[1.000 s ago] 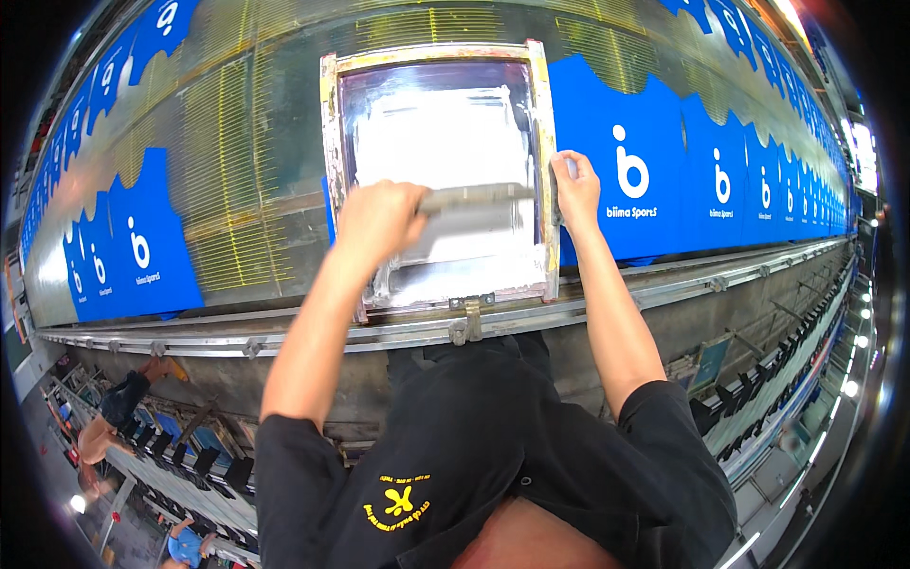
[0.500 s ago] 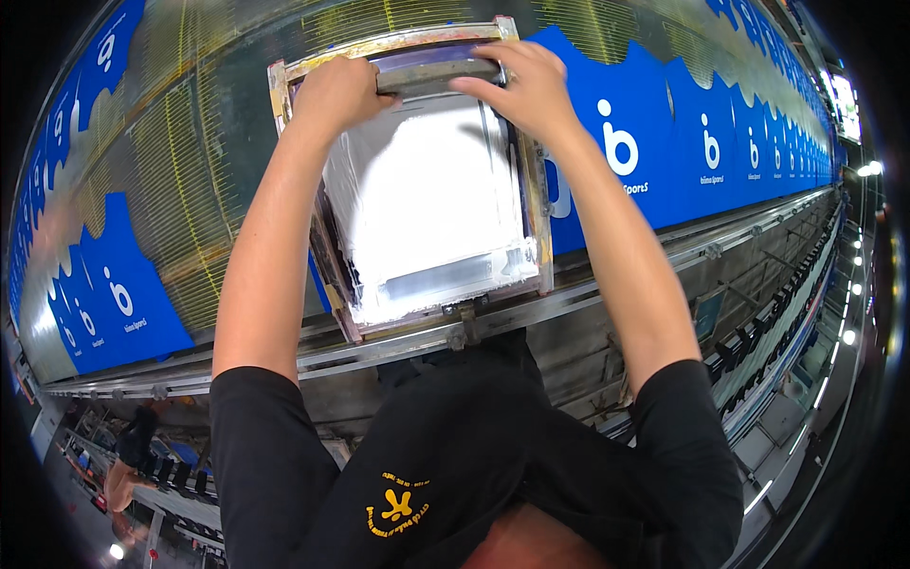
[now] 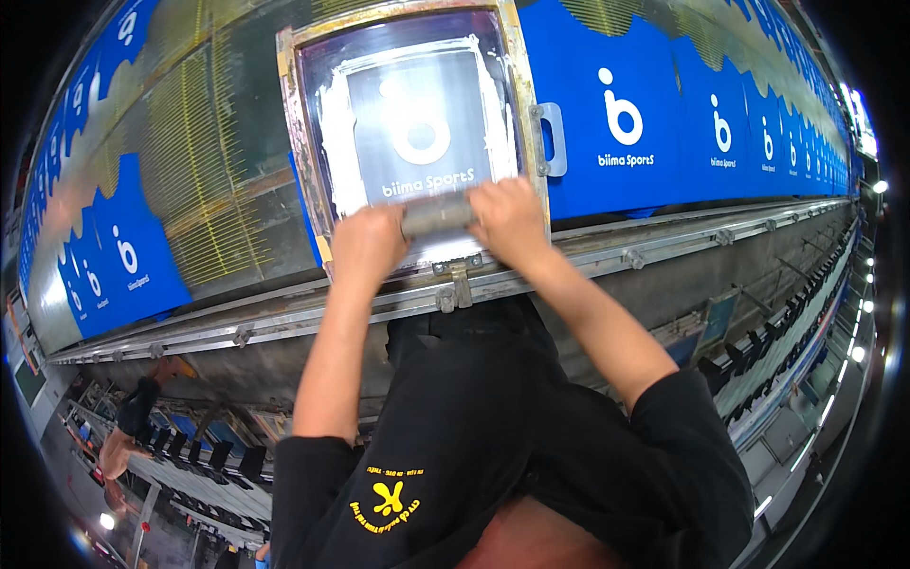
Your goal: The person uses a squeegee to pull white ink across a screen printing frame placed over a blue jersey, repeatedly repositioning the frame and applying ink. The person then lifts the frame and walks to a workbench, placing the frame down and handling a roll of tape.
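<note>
Both my hands grip a grey squeegee at the near end of a screen printing frame. My left hand is wrapped round its left end, my right hand round its right end. Above the squeegee the screen mesh shows a white logo and lettering on a dark grey panel. White ink borders that panel on its sides and top. The blade edge is hidden from view. A light plastic handle sticks out from the frame's right side.
Blue fabric pieces with white prints lie in a row along the table to the right; more blue pieces lie left. A metal rail with clamps edges the table in front of me. Another person is at the lower left.
Both hands have drawn the squeegee from the frame's far end to its near end. The white ink covering the middle is gone there, and the logo shows.
</note>
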A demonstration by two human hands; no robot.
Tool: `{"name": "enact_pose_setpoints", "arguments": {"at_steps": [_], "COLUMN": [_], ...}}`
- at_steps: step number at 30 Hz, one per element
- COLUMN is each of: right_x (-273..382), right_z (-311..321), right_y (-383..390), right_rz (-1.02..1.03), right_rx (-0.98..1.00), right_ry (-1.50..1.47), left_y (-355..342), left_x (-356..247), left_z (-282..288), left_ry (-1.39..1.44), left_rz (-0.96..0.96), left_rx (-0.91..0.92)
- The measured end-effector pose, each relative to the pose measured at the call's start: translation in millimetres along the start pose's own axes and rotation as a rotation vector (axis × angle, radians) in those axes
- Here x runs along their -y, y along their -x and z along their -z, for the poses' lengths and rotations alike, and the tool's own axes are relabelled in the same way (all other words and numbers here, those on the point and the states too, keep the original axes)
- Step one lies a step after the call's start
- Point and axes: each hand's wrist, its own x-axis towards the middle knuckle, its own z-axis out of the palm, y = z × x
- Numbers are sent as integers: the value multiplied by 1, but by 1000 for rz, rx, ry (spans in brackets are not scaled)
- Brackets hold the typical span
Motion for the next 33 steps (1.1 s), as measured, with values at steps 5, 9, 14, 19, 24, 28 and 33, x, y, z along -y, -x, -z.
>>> {"name": "enact_pose_setpoints", "arguments": {"at_steps": [5,9,14,19,24,28,33], "right_x": [26,33,0,-67,-94,-78,-7], "right_z": [6,33,55,48,23,5,12], "right_y": [65,71,-11,-178,-238,-164,-37], "right_rz": [28,47,29,-148,-217,-84,-72], "right_rx": [39,206,227,280,140,50,52], "right_ry": [-48,-103,-111,23,69,55,-41], "left_y": [76,90,-9,-186,-238,-174,-33], "left_x": [-34,-39,2,53,74,62,11], "left_z": [-32,-7,48,107,109,63,22], "left_ry": [70,122,59,-77,-41,-24,90], "left_rz": [-30,-40,-98,-85,-40,-60,13], "left_rx": [-195,42,243,268,24,-16,27]}}
